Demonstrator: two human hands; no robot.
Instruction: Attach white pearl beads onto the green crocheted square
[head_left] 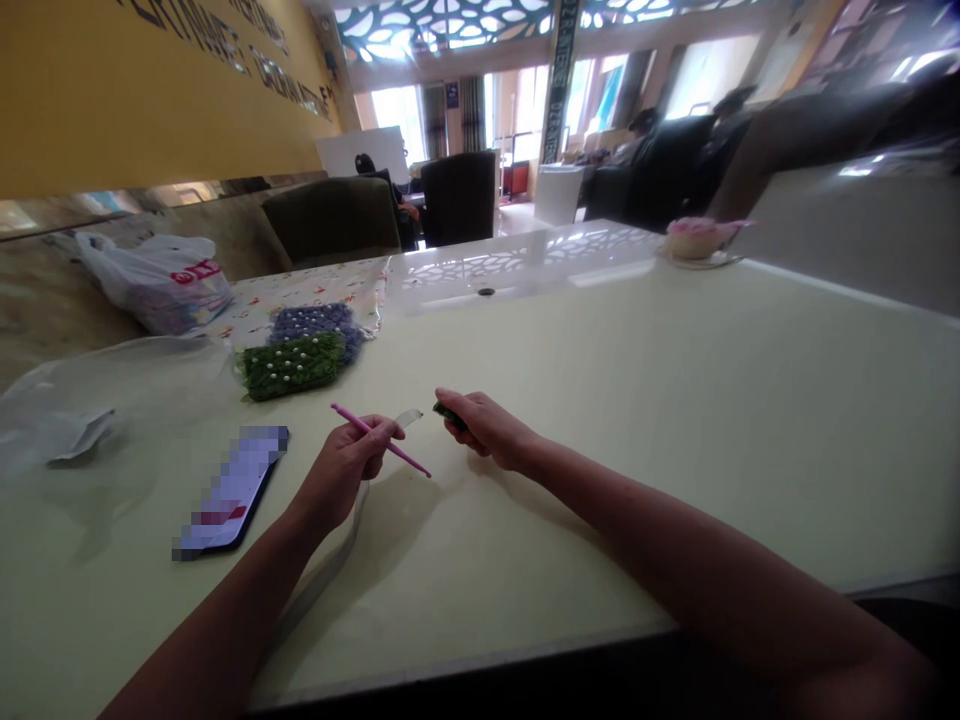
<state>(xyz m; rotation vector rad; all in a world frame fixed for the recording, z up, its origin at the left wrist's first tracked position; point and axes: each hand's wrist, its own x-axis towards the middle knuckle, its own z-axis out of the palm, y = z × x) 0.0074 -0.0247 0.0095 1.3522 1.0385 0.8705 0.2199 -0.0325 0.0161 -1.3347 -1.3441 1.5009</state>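
My left hand (352, 455) is closed around a pink crochet hook (397, 458), which slants across the fingers, and a pale ribbon (409, 417). The short end of that ribbon points right and looks dark at its tip; its long tail runs down behind my left forearm. My right hand (491, 430) is closed on a small dark green lighter (448, 415), mostly hidden by the fingers, with the thumb on top. A small gap separates the lighter from the ribbon's tip. I cannot make out a flame.
Green knitted piece with white beads (292, 366) overlaps a blue-grey one (315, 320). A phone (236, 490) lies left of my left hand. Clear plastic (150, 380) and a white carrier bag (165, 280) are farther left. A pink-topped cup (694, 240) stands far right on the table (600, 380).
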